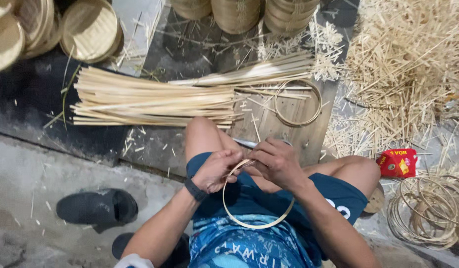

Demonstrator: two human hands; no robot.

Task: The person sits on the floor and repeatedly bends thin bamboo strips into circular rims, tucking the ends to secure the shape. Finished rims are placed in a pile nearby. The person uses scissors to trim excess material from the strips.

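Observation:
I sit on the floor with a thin bamboo hoop (249, 223) over my lap. My left hand (217, 168) pinches the hoop's upper left end. My right hand (276, 161) grips the upper right end beside it, where the strip's ends overlap. A pale knife-like blade (245, 143) shows just behind my right hand; whether the hand holds it is unclear. A black watch (194, 189) is on my left wrist.
A bundle of long bamboo strips (150, 99) lies ahead, next to a finished hoop (298, 102) on a board. Bamboo offcuts (403, 64) are heaped at right, above a red packet (397, 162) and stacked hoops (428, 208). Woven baskets (90, 30) line the back. Black sandals (98, 207) lie left.

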